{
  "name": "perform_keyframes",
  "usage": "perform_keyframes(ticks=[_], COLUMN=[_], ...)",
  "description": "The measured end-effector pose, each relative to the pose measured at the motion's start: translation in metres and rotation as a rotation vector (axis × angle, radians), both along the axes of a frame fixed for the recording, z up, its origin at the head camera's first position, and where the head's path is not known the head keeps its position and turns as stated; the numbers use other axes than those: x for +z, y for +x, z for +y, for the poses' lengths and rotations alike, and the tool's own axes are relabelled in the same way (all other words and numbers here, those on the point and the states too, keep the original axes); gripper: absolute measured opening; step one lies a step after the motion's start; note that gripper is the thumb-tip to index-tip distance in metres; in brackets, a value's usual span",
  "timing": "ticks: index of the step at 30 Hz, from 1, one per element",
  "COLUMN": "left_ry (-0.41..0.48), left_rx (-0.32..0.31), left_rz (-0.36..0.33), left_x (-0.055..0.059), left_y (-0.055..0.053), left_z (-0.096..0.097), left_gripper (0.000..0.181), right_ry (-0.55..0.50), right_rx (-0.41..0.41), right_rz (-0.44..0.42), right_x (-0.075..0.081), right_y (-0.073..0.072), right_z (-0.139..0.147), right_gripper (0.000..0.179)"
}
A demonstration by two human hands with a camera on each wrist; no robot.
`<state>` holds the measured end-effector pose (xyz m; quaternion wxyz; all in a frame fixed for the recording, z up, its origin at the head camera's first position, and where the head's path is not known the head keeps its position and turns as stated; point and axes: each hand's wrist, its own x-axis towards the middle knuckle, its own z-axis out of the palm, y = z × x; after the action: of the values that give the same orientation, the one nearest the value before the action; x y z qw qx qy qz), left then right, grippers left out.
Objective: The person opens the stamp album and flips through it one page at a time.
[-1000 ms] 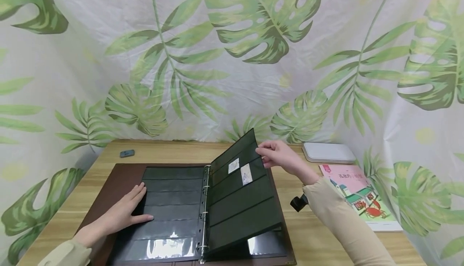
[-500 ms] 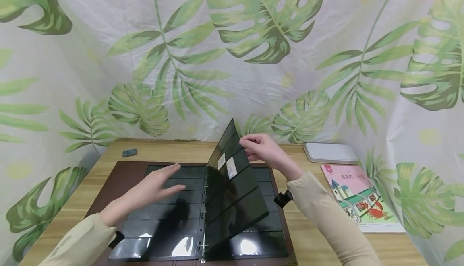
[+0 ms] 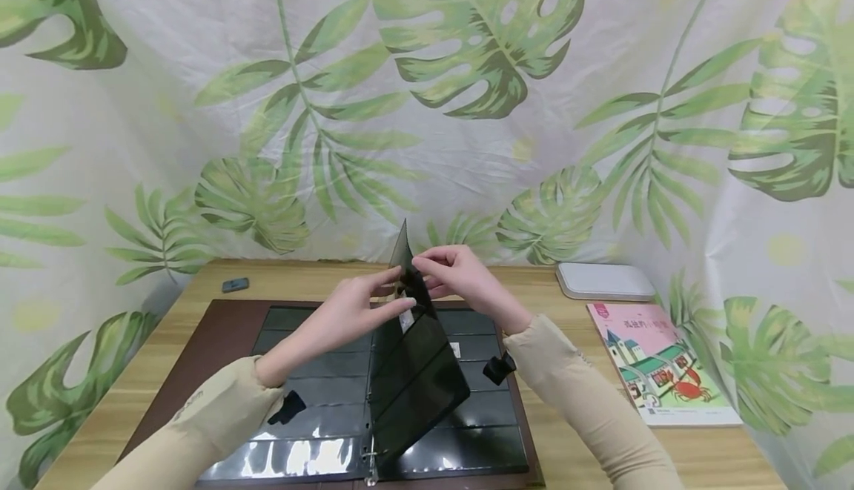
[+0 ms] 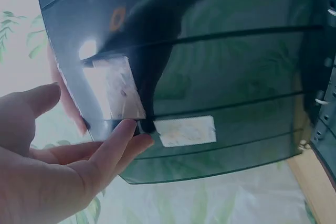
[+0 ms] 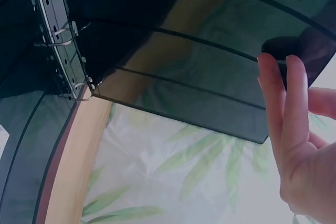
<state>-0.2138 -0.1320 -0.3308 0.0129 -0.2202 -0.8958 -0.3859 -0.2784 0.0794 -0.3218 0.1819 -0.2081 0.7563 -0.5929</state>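
A ring-bound stamp album (image 3: 187, 353) lies spread on the table, and one black pocket page (image 3: 420, 375) stands nearly upright from its rings. My right hand (image 3: 467, 282) pinches this page by its outer edge. From the left, my left hand (image 3: 343, 308) reaches it; in the left wrist view its fingertips (image 4: 128, 127) touch the page beside the stamps while the thumb is held apart. Two pale stamps, one upright (image 4: 123, 87) and one lying sideways (image 4: 186, 131), sit in its pockets. Another small pale piece (image 3: 456, 350) shows on the page beneath.
A small dark object (image 3: 235, 284) is at the table's back left. Toward the back right lies a white case (image 3: 606, 282), with a pink-and-green crab picture book (image 3: 667, 371) in front of it. A leaf-print curtain (image 3: 333, 104) hangs behind the table (image 3: 320, 279).
The page has swung leftward from a slant to almost upright, carried by my right hand. My left hand has lifted off the left page and moved right to the raised page.
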Motion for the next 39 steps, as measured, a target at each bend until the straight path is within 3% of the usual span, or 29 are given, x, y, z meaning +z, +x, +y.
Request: perform_keyframes(ticks=[8, 12, 18, 20, 24, 29, 34, 39], left_ry=[0.006, 0.035, 0.082, 0.078, 0.052, -0.012, -0.050, -0.061], left_rx=[0.047, 0.056, 0.035, 0.047, 0.085, 0.131, 0.141, 0.158], left_rz=[0.017, -0.028, -0.129, -0.130, -0.112, -0.108, -0.160, -0.183], left_x=[0.005, 0.007, 0.015, 0.019, 0.022, 0.021, 0.013, -0.003], left_y=[-0.003, -0.005, -0.005, -0.004, 0.001, 0.008, 0.015, 0.021], left_z=[0.007, 0.003, -0.013, -0.020, -0.036, -0.065, -0.101, -0.129], left_gripper=[0.058, 0.057, 0.057, 0.057, 0.056, 0.057, 0.057, 0.057], right_ry=[-0.037, -0.057, -0.002, 0.041, 0.137, 0.282, 0.410, 0.531], right_rx=[0.029, 0.066, 0.082, 0.066, 0.020, -0.023, -0.051, -0.059], right_rz=[0.015, 0.042, 0.169, 0.235, 0.333, 0.390, 0.430, 0.443], right_x=[-0.001, -0.001, -0.008, -0.014, -0.030, -0.060, -0.095, -0.124], right_y=[0.006, 0.010, 0.011, 0.009, 0.004, -0.001, -0.007, -0.012], right_z=[-0.010, -0.013, -0.012, -0.008, 0.004, 0.025, 0.047, 0.064], right_gripper=[0.038, 0.039, 0.036, 0.036, 0.033, 0.033, 0.032, 0.036])
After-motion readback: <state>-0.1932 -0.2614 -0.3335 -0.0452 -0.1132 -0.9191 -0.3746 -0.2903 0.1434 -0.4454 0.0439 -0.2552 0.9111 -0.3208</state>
